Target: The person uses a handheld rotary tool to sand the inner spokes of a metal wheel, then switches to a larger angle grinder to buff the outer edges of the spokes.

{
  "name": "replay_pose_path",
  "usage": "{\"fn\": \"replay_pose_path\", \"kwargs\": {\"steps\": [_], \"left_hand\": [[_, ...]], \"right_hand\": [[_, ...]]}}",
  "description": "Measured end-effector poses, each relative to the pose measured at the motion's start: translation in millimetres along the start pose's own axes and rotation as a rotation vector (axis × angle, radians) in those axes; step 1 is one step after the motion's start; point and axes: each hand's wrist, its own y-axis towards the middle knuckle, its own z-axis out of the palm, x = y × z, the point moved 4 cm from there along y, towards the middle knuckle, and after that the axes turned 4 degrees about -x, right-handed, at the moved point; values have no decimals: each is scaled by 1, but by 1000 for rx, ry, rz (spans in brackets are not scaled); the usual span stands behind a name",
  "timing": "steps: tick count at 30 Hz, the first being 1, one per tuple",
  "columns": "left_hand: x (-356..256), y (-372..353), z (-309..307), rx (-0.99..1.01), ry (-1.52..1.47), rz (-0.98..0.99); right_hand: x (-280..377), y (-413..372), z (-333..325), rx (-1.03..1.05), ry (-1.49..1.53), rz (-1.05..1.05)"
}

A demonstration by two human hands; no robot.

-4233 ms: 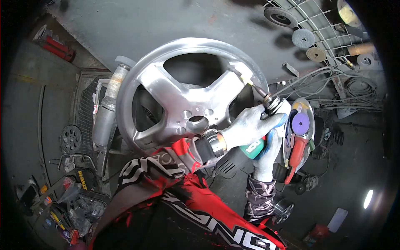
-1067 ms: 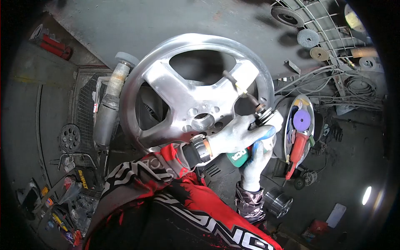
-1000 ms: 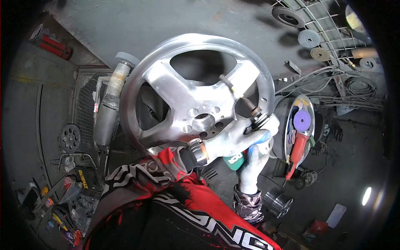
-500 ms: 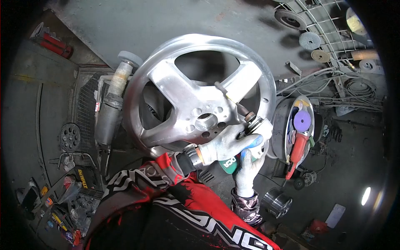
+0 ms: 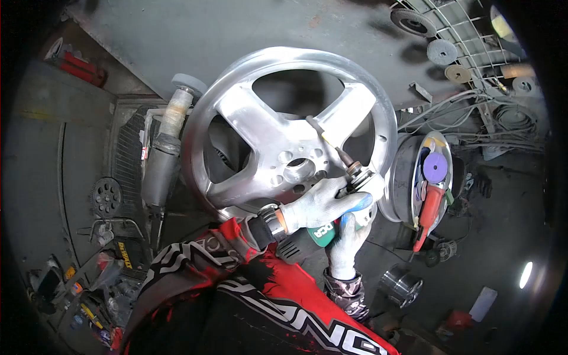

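Observation:
A bare-metal four-spoke wheel rim (image 5: pixel 239 112) stands in front of me. My left hand (image 5: pixel 319 204), in a pale work glove with a watch at the wrist, is closed around the front of a green power tool (image 5: pixel 322 235) marked DCA. Also gloved, my right hand (image 5: pixel 350 242) grips the same tool lower down on the right. From the tool's metal head a thin shaft (image 5: pixel 346 158) runs up and left. Its narrow dark tip lies over the hub end of the upper right spoke; whether it touches is unclear.
Left of the rim is a grey cylindrical tool (image 5: pixel 161 168). On the right, another rim (image 5: pixel 402 174) holds a purple disc (image 5: pixel 435 168) and a red grinder (image 5: pixel 429 214). Abrasive wheels (image 5: pixel 442 52) hang on a wire rack at upper right. Cluttered tools lie at lower left.
The view has shifted slightly, so the rim and surroundings sit a little further right. Both hands keep their hold on the tool, whose tip is now nearer the spoke's left edge.

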Motion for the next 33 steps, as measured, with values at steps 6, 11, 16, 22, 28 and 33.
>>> {"fn": "replay_pose_path", "kwargs": {"steps": [6,11,16,22,28,33], "left_hand": [[-5,-15,-5,-82,231,69],[-4,-3,0,-65,208,-18],[-20,22,10,-109,155,53],[-27,73,23,-130,101,174],[-29,88,27,-99,100,104],[-15,62,23,-45,79,98]], "right_hand": [[-6,-9,9,85,180,110],[-7,0,-4,57,109,116],[11,35,-14,85,60,34],[56,84,-12,106,-80,-74],[59,98,-19,97,-60,-76],[46,77,-14,139,-20,-56]]}}
